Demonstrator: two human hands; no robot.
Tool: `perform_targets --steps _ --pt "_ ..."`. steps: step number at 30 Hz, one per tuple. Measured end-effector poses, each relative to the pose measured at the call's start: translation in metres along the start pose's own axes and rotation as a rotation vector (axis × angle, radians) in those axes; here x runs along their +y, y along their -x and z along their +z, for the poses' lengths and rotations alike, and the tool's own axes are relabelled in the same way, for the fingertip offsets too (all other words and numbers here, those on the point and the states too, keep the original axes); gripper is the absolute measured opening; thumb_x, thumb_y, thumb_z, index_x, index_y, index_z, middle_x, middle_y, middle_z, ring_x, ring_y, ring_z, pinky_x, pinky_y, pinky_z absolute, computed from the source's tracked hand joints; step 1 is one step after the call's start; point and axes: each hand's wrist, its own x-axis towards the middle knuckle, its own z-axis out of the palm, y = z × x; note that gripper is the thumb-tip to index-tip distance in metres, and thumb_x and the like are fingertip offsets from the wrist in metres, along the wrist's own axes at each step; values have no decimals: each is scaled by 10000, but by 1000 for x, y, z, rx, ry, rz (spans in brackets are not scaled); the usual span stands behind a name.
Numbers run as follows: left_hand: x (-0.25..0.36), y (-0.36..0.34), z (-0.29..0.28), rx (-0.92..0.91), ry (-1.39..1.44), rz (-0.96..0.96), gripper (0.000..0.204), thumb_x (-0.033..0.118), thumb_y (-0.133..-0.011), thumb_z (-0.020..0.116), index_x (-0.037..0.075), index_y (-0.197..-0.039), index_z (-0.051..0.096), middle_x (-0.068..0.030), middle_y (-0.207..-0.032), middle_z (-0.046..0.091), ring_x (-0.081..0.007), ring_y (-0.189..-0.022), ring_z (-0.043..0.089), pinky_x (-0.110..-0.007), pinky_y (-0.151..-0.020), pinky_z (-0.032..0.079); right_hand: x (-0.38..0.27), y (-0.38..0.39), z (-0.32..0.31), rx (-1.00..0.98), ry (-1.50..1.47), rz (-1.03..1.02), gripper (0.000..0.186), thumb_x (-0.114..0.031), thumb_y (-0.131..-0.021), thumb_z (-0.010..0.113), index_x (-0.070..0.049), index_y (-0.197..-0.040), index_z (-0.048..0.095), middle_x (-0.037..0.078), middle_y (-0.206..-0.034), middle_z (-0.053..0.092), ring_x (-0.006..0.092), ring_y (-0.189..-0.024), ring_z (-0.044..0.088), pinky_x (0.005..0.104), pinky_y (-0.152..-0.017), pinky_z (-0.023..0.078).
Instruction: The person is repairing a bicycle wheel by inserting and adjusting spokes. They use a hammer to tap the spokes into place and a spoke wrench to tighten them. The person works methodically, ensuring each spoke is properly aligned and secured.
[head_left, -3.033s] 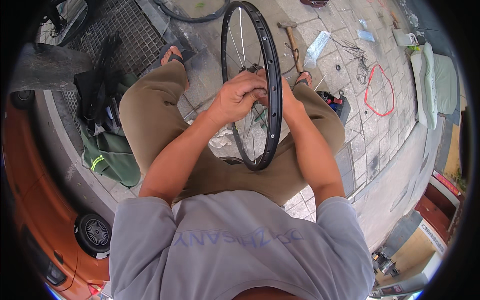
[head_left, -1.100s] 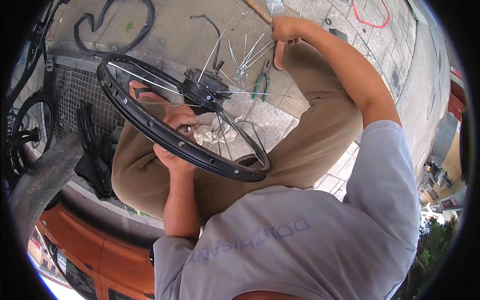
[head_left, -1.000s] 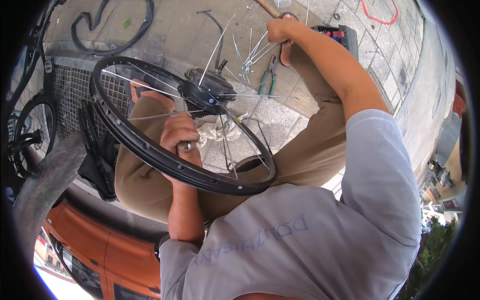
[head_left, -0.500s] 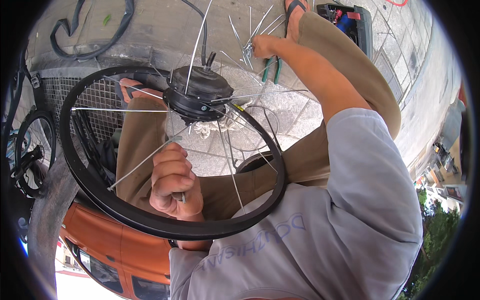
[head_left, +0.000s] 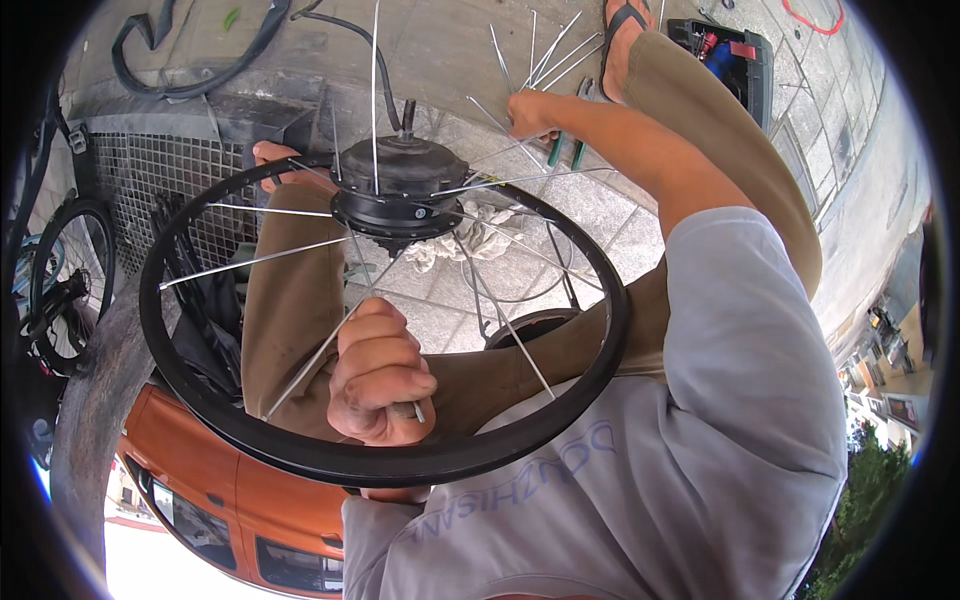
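A black wheel rim (head_left: 300,468) is tilted around a dark hub motor (head_left: 400,168), with thin metal spokes fanning from the hub. My left hand (head_left: 380,375) comes up through the rim's opening, its fingers wrapped around a spoke (head_left: 419,411) whose end sticks out below the thumb. Beyond the hub, my right hand (head_left: 532,113) is low over the pavement with closed fingers. A loose spoke (head_left: 488,115) passes through its grip, showing on both sides. Several loose spokes (head_left: 552,58) lie just past that hand, and green-handled pliers (head_left: 578,152) lie beside its wrist.
A black toolbox (head_left: 760,95) stands at far right, past my knee. A black inner tube (head_left: 185,88) lies at far left beside a metal grate (head_left: 150,180). A whitish rag (head_left: 470,240) sits below the hub. A tree trunk (head_left: 95,420) and orange car (head_left: 215,465) are at left.
My right hand has moved slightly nearer, away from the loose spokes, with a spoke in its fingers. The wheel has shifted a little rightward in view; the left hand keeps its grip.
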Motion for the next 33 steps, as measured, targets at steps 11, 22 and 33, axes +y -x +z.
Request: perform_targets --steps 11,22,33 --pt "2 3 -1 35 46 -35 94 105 -924 714 119 -872 638 -49 -804 619 -223 -743 564 -435 -764 497 16 -42 41 372 221 -300 326 -256 -784 692 65 -831 722 307 -825 693 475 -837 698 474 -775 578" --pt "-7 -3 -4 -156 108 133 125 -54 -852 593 16 -910 679 -92 -910 676 -294 -827 631 -430 -812 518 -103 133 -191 689 23 12 301 -206 -908 553 68 -839 657 181 -670 682 275 -653 717 419 -566 582" --pt "-30 13 10 92 157 120 79 -35 -947 668 -27 -1014 711 -88 -945 692 -172 -827 630 -281 -766 505 -207 415 -60 1160 -660 -1023 178 -126 -1037 583 41 -1070 635 166 -903 732 223 -757 746 308 -638 596"
